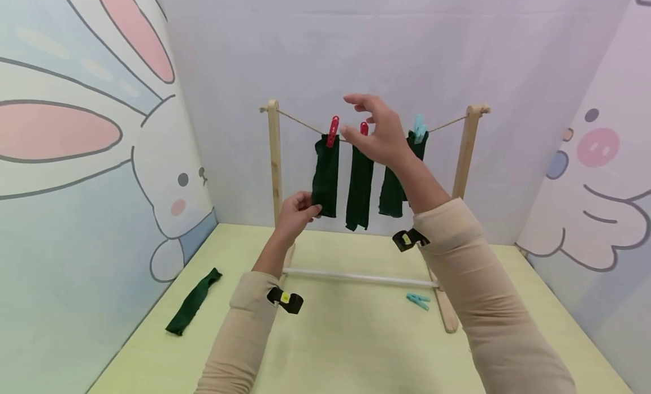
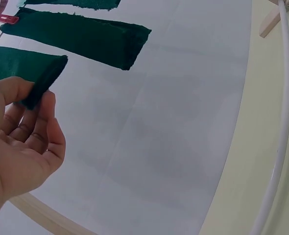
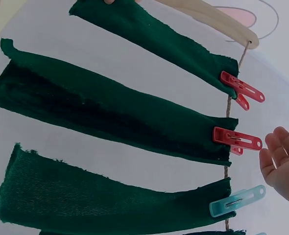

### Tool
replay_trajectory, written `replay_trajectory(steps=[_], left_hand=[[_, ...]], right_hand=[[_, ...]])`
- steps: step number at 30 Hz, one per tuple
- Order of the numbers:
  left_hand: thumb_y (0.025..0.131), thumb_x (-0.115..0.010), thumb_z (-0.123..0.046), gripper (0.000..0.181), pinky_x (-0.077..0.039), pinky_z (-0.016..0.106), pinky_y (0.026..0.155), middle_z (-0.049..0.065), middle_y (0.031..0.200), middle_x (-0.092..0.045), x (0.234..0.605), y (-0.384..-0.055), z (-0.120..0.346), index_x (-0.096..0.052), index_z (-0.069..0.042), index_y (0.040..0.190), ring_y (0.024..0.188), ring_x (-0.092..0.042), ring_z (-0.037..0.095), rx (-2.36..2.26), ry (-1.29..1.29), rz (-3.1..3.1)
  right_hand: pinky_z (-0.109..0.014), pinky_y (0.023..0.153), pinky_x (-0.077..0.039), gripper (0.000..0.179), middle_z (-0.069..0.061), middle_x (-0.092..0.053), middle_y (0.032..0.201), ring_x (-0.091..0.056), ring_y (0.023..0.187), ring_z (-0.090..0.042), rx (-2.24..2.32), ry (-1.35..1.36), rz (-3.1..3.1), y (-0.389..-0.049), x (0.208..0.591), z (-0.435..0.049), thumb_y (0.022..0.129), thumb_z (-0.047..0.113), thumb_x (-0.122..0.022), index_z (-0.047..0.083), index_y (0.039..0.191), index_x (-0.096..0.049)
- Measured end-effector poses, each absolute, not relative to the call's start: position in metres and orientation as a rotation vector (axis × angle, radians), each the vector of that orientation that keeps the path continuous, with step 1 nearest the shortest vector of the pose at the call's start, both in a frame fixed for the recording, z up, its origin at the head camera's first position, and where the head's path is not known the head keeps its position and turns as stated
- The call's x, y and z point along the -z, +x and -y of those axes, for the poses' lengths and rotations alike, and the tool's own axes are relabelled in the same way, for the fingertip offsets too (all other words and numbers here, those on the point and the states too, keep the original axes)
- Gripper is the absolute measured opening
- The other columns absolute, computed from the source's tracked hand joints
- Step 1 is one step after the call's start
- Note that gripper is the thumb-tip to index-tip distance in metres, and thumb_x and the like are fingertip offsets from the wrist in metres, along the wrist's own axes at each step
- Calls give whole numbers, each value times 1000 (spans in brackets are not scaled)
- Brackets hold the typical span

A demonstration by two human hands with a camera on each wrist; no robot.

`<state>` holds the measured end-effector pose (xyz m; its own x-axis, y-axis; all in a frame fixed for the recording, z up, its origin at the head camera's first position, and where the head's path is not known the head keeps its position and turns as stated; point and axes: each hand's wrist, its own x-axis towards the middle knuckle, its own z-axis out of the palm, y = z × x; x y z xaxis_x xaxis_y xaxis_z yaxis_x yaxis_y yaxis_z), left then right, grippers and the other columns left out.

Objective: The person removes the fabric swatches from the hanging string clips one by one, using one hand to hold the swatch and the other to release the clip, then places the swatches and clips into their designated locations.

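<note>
My left hand [image 1: 296, 214] pinches the lower edge of the leftmost dark green cloth strip [image 1: 325, 176] between thumb and fingers. A red clothespin [image 3: 242, 86] fastens that strip's top to the rope [image 1: 300, 121]. My right hand [image 1: 378, 128] is raised beside the line, fingers spread and loosely bent, holding nothing. A second green strip [image 3: 110, 107] hangs from another red clothespin [image 3: 237, 138]. Further right, a third strip [image 3: 100, 196] is held by a light blue clothespin [image 3: 237, 200]. Part of one more strip shows behind it, mostly hidden.
Two wooden posts [image 1: 275, 162] hold the rope, with a white bar [image 1: 356, 277] between their feet. On the yellow table [image 1: 346, 337], a green strip [image 1: 193, 302] lies at left and light blue clothespins [image 1: 418, 299] at right. Cartoon-printed panels stand on both sides.
</note>
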<state>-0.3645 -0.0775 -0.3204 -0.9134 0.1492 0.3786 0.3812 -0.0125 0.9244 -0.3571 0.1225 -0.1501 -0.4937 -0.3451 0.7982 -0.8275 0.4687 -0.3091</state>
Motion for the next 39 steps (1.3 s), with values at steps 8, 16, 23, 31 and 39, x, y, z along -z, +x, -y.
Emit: replay_trajectory(steps=[8,16,23,31,39], left_hand=[[88,-61,-2,12,-45,27,62,9,79,-61,323,-366,78,-59,4,99,73,-61,26,2022,-563,2099],[89,-61,-3,16,-44,26,61,7,78,-60,324,-367,78,-58,6,101,76,-60,31,2031,-576,2106],[89,-62,-4,19,-45,26,62,6,80,-61,326,-367,78,-59,6,105,74,-61,24,2035,-577,2114],[88,-63,-4,15,-46,26,63,6,78,-62,326,-366,73,-60,3,101,74,-61,26,2024,-559,2109],[88,-63,-5,16,-46,26,64,7,80,-62,327,-364,71,-60,3,101,72,-61,22,2021,-606,2092]], right_hand=[[-34,91,-41,46,-10,-51,128,-49,113,-24,-836,861,2316,-375,135,-113,90,24,-61,4,130,-51],[-35,90,-42,44,-13,-56,117,-51,106,-24,-820,815,2525,-389,135,-109,91,26,-60,1,126,-54],[-30,76,-45,30,-9,-62,97,-55,86,-19,-966,881,2445,-386,139,-110,89,20,-62,-1,111,-61],[-24,69,-45,26,-12,-63,89,-55,77,-20,-960,921,2380,-381,135,-111,86,16,-68,-3,104,-65],[-24,67,-44,25,-12,-65,87,-56,75,-20,-914,918,2352,-377,135,-113,85,17,-69,-3,101,-67]])
